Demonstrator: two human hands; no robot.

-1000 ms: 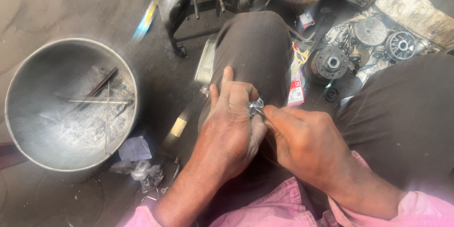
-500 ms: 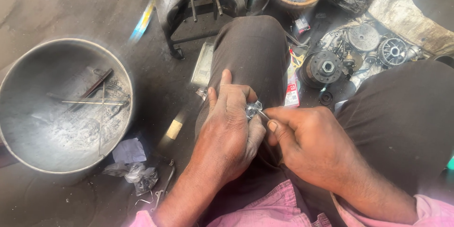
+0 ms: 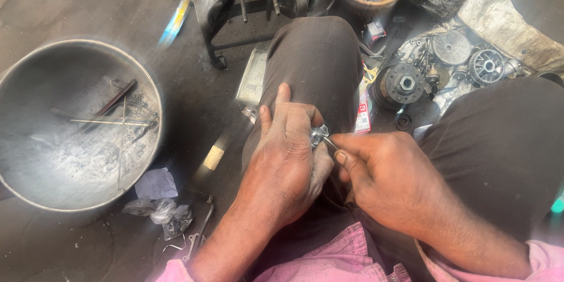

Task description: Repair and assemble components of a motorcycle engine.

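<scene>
Over your left knee, in the head view, your left hand (image 3: 291,161) curls closed around a small shiny metal part (image 3: 318,136), while your right hand (image 3: 390,179) pinches a thin tool against it. Far left sits a big metal basin (image 3: 35,200); far right, gears (image 3: 451,47).

Small shiny metal part (image 3: 318,136) (shape unclear), pinched between both hands above the knee
</scene>
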